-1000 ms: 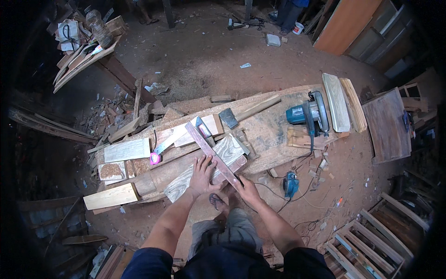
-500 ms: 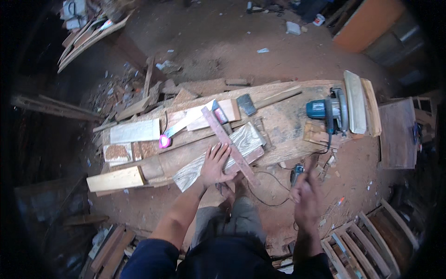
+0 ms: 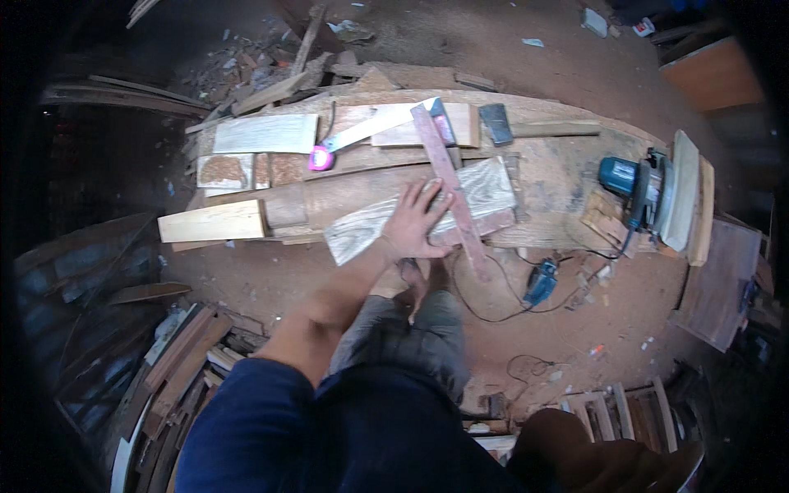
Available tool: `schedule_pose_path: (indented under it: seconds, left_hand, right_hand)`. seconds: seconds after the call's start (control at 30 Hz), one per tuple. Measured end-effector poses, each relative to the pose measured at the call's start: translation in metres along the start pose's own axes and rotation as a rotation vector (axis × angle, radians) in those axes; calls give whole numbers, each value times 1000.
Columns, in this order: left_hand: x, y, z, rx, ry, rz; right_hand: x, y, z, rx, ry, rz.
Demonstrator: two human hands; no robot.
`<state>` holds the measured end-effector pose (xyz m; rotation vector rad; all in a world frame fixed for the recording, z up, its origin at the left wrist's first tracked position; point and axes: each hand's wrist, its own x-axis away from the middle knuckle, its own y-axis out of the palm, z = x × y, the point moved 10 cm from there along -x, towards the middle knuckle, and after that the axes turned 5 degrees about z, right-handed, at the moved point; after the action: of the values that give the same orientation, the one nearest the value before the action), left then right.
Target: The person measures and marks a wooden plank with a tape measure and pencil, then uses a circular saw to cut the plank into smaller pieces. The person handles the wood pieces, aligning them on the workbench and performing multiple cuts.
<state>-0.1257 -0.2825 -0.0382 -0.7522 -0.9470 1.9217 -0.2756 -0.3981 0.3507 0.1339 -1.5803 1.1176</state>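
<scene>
My left hand (image 3: 417,220) lies with fingers spread on a grey-grained board (image 3: 366,227), which sits askew on the wooden bench. Beside its fingers a narrow reddish-brown wood strip (image 3: 454,191) crosses over the board, its near end jutting past the bench edge. At the lower right rim my right hand (image 3: 633,460) is dark and partly cut off; its fingers and anything in them cannot be made out. Beyond the board lie a pink tape measure (image 3: 321,158) and a silver-bladed square (image 3: 374,124), partly covered by the strip.
A teal circular saw (image 3: 625,177) stands on the bench's right end beside upright boards (image 3: 682,193). A teal corded power tool (image 3: 541,283) lies on the floor. Pale wood blocks (image 3: 212,223) rest on the left; timber offcuts (image 3: 185,353) are piled lower left.
My right hand has swung from beside the bench down and back to the lower right rim. My left hand stays on the board. The whole view has shifted.
</scene>
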Motion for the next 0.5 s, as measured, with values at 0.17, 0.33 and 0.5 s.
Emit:
schedule_pose_path:
  seconds: [0.17, 0.33, 0.5]
  left_hand:
    - [0, 0, -1, -23, 8, 4]
    - [0, 5, 3, -42, -1, 36]
    - [2, 2, 5, -19, -5, 42]
  right_hand:
    - [16, -40, -2, 325, 234, 3]
    - [22, -67, 12, 642, 451, -43]
    - [24, -103, 17, 1045, 765, -126]
